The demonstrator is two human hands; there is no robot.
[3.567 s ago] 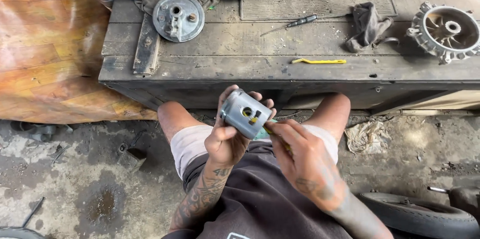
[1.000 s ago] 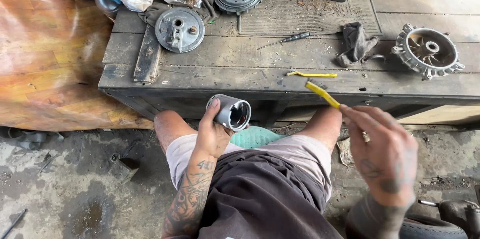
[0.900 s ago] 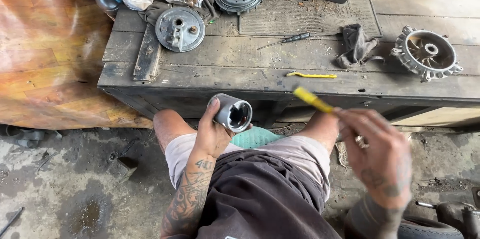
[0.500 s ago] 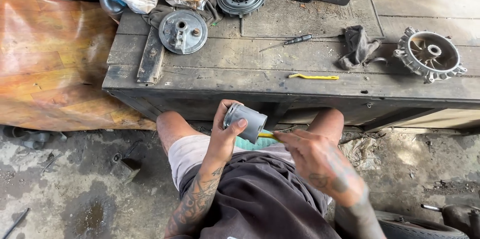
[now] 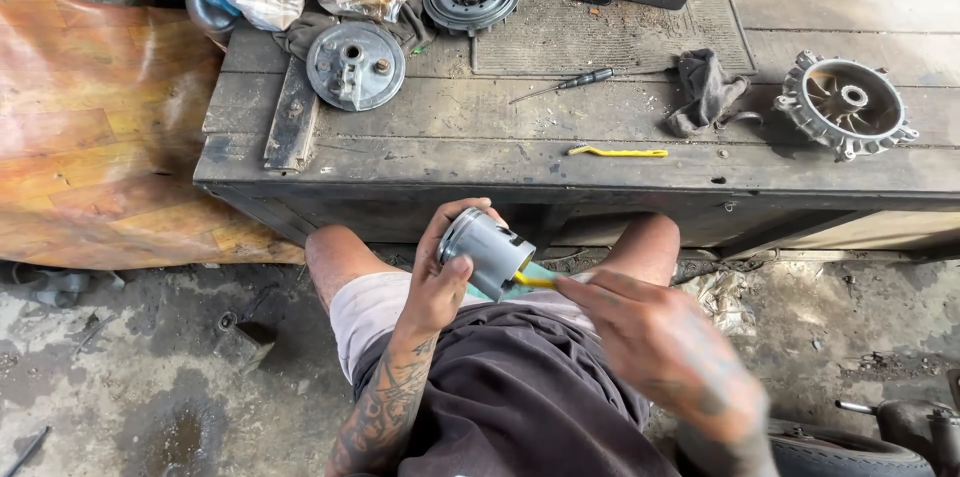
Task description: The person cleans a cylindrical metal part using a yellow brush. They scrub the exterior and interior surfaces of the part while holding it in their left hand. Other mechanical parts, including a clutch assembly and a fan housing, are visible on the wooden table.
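The left hand (image 5: 437,282) is gripping one grey metal cylinder (image 5: 487,252) over the lap. The right hand (image 5: 650,337) is pinching one yellow stick (image 5: 533,279) poking into its open right end.

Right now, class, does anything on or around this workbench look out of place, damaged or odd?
Nothing is spilled or broken. The wooden bench is worn and grimy, a rag lies crumpled, and a yellow tool sits near the front edge.

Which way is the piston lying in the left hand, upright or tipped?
Tipped. The piston lies on its side in the left hand, closed crown toward the bench, skirt toward the yellow tool.
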